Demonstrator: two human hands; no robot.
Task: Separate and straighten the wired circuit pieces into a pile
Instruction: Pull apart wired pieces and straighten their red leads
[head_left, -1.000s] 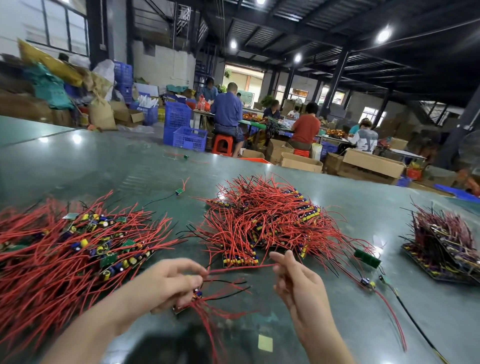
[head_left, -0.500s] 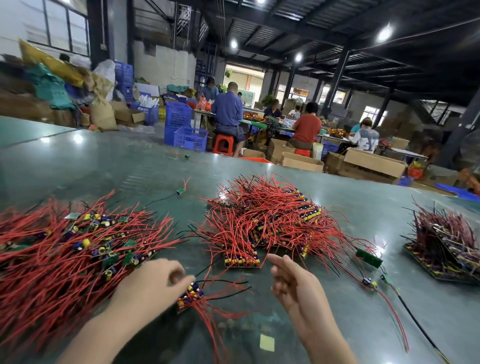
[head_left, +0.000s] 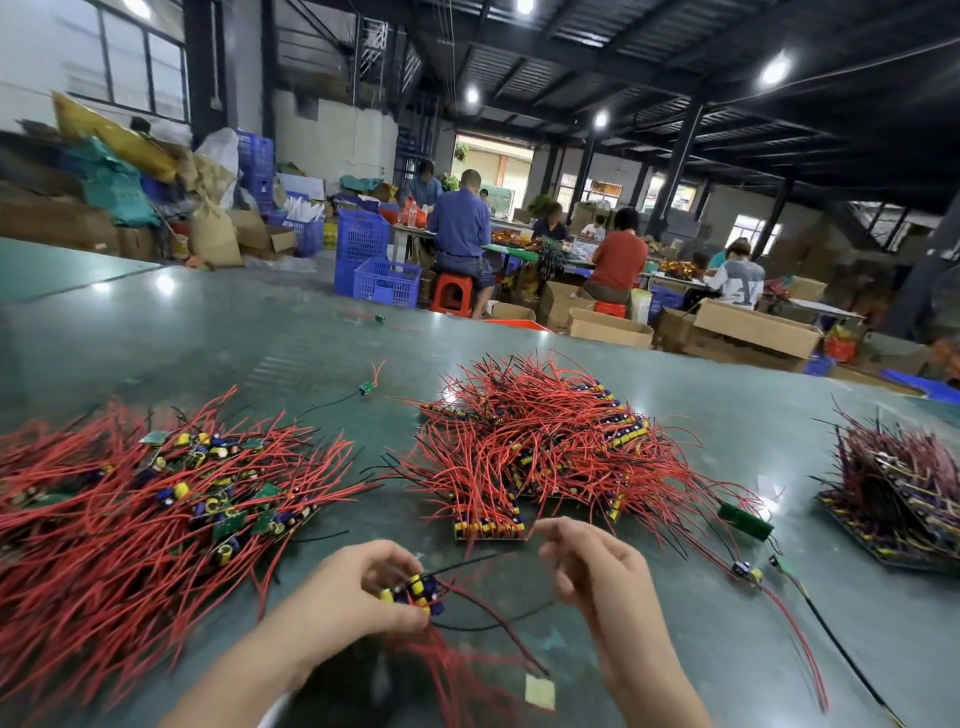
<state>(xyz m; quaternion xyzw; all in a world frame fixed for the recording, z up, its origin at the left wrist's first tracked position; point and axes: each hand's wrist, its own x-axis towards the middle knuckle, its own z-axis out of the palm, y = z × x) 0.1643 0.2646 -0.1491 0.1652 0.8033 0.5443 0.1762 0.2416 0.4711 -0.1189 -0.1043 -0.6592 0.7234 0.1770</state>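
Left hand (head_left: 358, 597) pinches a small bunch of boards (head_left: 415, 595) near the table's (head_left: 675, 415) front edge, right hand (head_left: 592, 564) loosely open (empty), so those dangling wires (head_left: 467, 670) could easily snag.

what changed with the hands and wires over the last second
A second ago the right hand pinched a red wire stretched from the left hand; it has let go and now hangs open above the table. The left hand has kept hold of the small wired circuit pieces, turning them so the yellow and blue parts show more. The wire piles on the left, middle and right have not moved.
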